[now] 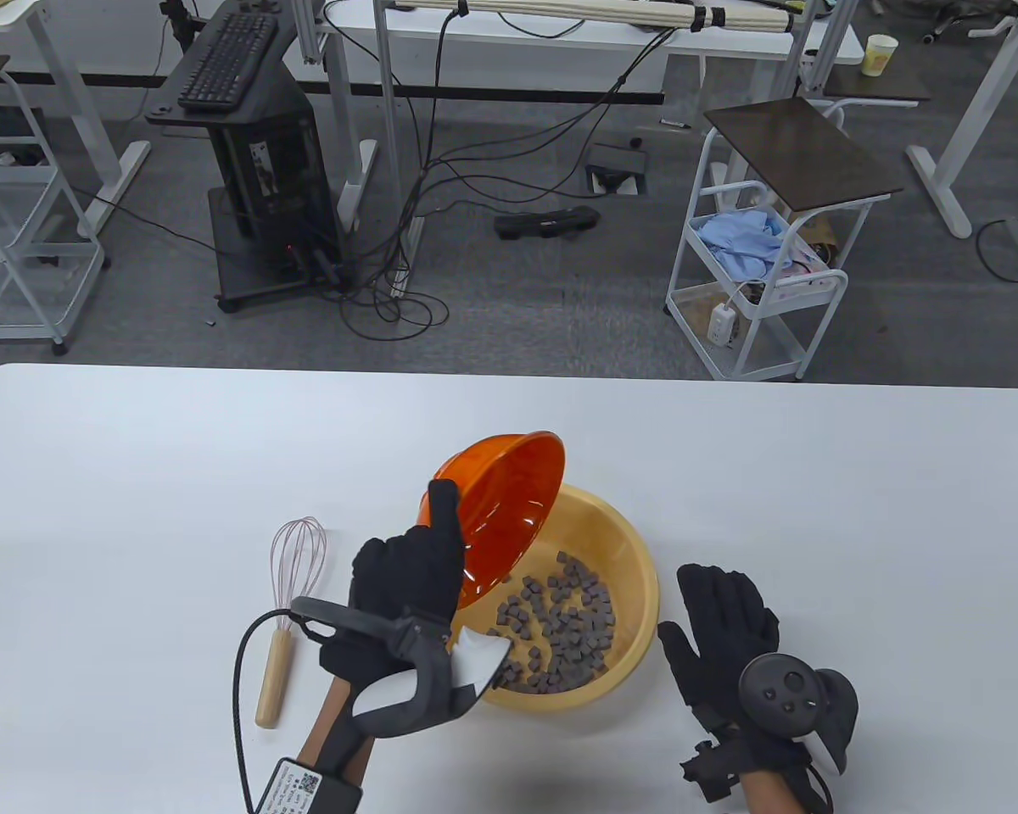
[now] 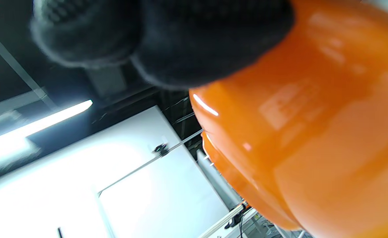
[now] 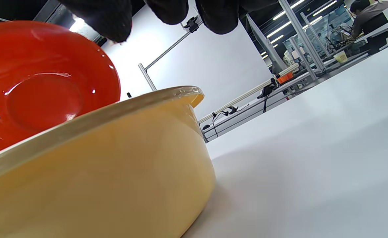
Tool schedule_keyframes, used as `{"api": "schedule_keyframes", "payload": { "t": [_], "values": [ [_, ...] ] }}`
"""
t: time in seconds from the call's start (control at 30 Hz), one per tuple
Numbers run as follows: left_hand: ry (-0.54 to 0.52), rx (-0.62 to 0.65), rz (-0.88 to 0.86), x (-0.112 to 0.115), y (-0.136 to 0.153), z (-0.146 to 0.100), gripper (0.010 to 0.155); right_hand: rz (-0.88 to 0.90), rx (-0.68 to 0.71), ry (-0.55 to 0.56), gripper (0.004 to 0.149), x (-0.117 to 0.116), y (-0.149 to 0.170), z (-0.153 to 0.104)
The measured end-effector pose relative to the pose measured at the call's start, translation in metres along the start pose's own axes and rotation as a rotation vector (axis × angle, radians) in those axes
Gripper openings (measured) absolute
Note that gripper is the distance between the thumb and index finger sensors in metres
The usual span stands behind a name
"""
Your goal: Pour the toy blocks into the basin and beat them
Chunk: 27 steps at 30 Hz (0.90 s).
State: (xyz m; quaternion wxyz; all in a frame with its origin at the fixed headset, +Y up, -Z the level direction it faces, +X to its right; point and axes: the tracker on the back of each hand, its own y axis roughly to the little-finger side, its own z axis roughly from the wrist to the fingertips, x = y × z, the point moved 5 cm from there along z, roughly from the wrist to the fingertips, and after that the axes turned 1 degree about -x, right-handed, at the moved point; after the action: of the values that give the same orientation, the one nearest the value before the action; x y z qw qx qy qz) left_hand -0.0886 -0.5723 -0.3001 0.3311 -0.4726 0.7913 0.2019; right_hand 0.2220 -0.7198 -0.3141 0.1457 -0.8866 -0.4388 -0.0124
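Note:
My left hand grips an orange bowl and holds it tipped on its side over the yellow basin. The bowl's mouth faces the basin and looks empty. Several small grey toy blocks lie scattered on the basin's floor. In the left wrist view the gloved fingers press on the orange bowl. My right hand rests flat on the table just right of the basin, fingers straight. The right wrist view shows the basin's wall and the orange bowl above it. A whisk with a wooden handle lies left of the basin.
The white table stretches wide on both sides. Beyond its far edge stand a white cart, a black computer stand and cables on the floor.

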Motion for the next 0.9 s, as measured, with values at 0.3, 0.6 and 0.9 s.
{"api": "schedule_keyframes", "payload": {
  "t": [0.3,0.6,0.9],
  "values": [
    [0.223,-0.518,-0.330,0.064,0.105,-0.038,0.057,-0.014,-0.011,0.003,0.064,0.002,0.002,0.000],
    [0.343,-0.931,-0.566,0.122,0.171,-0.131,0.058,-0.001,-0.022,0.024,0.064,0.008,0.006,0.000],
    [0.368,-1.136,-0.609,0.149,0.197,-0.196,0.059,0.012,-0.014,0.030,0.064,0.008,0.003,-0.001]
  ]
}}
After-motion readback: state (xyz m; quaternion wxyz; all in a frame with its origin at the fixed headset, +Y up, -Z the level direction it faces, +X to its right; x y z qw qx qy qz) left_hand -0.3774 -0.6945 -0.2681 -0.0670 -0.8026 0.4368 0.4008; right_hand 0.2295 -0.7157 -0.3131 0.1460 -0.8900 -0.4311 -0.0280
